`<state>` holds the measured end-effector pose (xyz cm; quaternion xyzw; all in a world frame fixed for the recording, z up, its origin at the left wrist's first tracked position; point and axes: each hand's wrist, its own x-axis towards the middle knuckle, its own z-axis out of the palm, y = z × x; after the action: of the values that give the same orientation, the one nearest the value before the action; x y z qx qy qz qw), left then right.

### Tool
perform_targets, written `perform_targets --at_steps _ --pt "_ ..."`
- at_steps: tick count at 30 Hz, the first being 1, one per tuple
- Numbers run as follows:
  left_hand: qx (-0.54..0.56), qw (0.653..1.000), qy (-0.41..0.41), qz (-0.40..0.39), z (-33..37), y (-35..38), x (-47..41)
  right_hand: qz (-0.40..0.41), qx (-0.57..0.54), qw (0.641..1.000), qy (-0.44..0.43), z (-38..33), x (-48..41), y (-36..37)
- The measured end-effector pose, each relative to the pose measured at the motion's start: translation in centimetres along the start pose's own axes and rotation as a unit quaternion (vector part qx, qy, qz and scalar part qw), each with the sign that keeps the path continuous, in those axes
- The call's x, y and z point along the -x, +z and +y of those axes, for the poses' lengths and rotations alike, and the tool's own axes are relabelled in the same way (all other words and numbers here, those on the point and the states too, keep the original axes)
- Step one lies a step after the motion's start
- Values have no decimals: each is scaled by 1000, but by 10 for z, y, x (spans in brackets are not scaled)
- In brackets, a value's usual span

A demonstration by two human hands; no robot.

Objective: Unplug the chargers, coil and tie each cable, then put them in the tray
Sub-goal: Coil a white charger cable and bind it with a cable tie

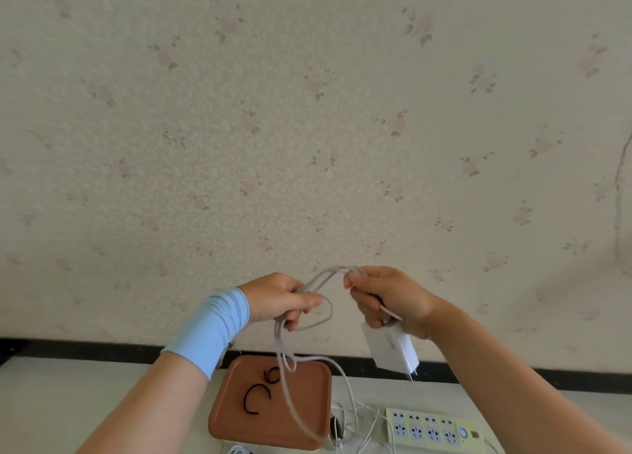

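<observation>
Both hands are raised above the table with a white charger cable strung between them. My left hand grips several loops of the cable, and slack hangs down over the brown tray. My right hand pinches the cable's other part, and the white charger block dangles below its palm with its prongs pointing down. Two black cable ties lie in the tray.
A pale power strip with several empty sockets lies on the table right of the tray. More white cables are tangled between tray and strip. A flowered wall with a dark baseboard stands just behind the table.
</observation>
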<state>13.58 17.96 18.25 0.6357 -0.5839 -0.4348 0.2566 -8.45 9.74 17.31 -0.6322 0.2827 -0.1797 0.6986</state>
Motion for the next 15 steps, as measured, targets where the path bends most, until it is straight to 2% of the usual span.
perform_targets --at_steps 3,5,11,15 --pt "131 990 -2 51 -2 -6 3 50 40 998 -20 0 -1 -5" --pt "159 985 12 67 -1 -8 4 47 99 994 -13 2 -1 -6" --pt "174 982 9 77 3 -1 4 12 159 985 58 4 -1 -8" --pt "86 991 -20 101 3 -4 2 48 171 981 73 3 -2 -5"
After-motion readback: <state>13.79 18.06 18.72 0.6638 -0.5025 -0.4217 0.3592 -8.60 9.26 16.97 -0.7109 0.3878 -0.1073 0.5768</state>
